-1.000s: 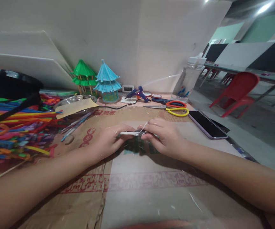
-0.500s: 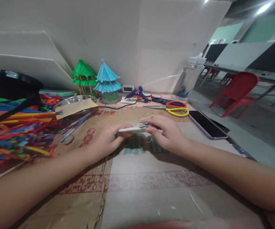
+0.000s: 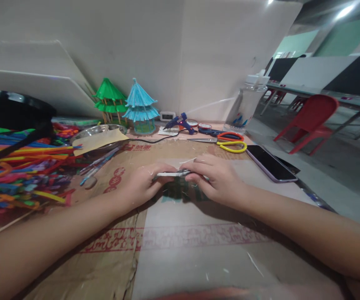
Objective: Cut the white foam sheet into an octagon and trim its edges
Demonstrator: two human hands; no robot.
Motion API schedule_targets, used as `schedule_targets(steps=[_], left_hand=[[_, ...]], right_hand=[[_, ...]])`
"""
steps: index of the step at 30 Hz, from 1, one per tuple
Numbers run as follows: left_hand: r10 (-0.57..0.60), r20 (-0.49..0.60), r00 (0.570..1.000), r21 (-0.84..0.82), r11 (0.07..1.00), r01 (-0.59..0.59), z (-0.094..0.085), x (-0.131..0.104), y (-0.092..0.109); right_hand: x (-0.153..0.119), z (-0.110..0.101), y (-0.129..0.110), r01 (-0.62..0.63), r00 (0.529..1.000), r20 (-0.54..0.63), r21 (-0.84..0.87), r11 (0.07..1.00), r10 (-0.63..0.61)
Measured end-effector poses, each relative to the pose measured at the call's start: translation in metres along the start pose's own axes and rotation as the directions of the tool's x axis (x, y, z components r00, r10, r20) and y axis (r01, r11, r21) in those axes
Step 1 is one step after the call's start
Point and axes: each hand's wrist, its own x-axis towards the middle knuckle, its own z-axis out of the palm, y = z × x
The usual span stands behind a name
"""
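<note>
Over the middle of the cardboard-covered table, my left hand (image 3: 144, 181) pinches a thin flat white piece (image 3: 167, 174), seen nearly edge-on. My right hand (image 3: 215, 175) is closed on small metal clippers (image 3: 183, 171), which look like nail clippers and are mostly covered by its fingers. Their jaws meet the right end of the white piece, between the two hands. A thin white strand (image 3: 187, 161) sticks out above the right fingers. Thin white offcuts (image 3: 255, 264) lie scattered on the clear sheet (image 3: 180, 266) below.
Colourful pipe cleaners (image 3: 20, 175) heap up at left. Behind stand a green model pavilion (image 3: 108, 98), a blue one (image 3: 141, 104), a blue glue gun (image 3: 180, 122) and a clear bottle (image 3: 245, 104). Scissors (image 3: 230, 143) and a phone (image 3: 270, 162) lie at right.
The white piece has tipped flatter, and the clippers have moved slightly left and down along it. My right hand has shifted a little with them; my left hand stays nearly in place.
</note>
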Motion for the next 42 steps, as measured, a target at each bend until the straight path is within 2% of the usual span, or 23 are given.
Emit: schedule_targets(steps=[4,7,11,13,16,20,23,27,33,37,42], left_hand=[[0.002,-0.010,1.000,0.000,1.000,-0.002,0.000,0.000,-0.001],[-0.030,-0.011,1.000,-0.014,0.999,0.030,0.000,0.001,0.000],[-0.174,-0.044,0.984,-0.051,0.984,0.172,-0.002,0.003,0.000],[-0.241,-0.066,0.968,-0.071,0.969,0.237,-0.003,0.004,0.000],[-0.271,-0.058,0.961,-0.136,0.956,0.261,-0.002,0.004,-0.001],[-0.277,-0.071,0.958,-0.153,0.952,0.264,-0.001,0.005,-0.002],[-0.254,-0.072,0.965,-0.120,0.962,0.244,-0.002,0.006,-0.002],[-0.203,-0.061,0.977,-0.082,0.977,0.198,-0.003,0.006,-0.002],[-0.182,-0.057,0.982,-0.046,0.983,0.179,-0.003,0.004,-0.004],[-0.146,-0.058,0.988,-0.043,0.989,0.143,-0.002,0.003,-0.007],[-0.129,-0.063,0.990,-0.033,0.991,0.127,-0.002,0.002,-0.008]], right_hand=[[0.000,0.001,0.000,-0.023,1.000,-0.014,0.045,0.999,0.024],[0.001,0.001,0.002,-0.122,0.991,-0.038,0.149,0.981,0.129],[-0.001,0.004,0.012,-0.297,0.920,-0.171,0.281,0.913,0.353],[-0.003,0.009,0.019,-0.369,0.887,-0.160,0.317,0.874,0.433],[-0.006,0.017,0.024,-0.419,0.874,-0.087,0.365,0.831,0.479],[-0.008,0.024,0.024,-0.412,0.881,-0.053,0.402,0.817,0.470],[-0.009,0.023,0.024,-0.384,0.888,-0.108,0.362,0.849,0.447],[-0.010,0.018,0.026,-0.293,0.930,-0.149,0.251,0.923,0.336],[-0.009,0.012,0.022,-0.148,0.982,-0.092,0.169,0.974,0.165],[-0.009,0.012,0.020,-0.148,0.985,-0.059,0.173,0.974,0.160],[-0.009,0.012,0.022,-0.127,0.988,-0.071,0.158,0.979,0.140]])
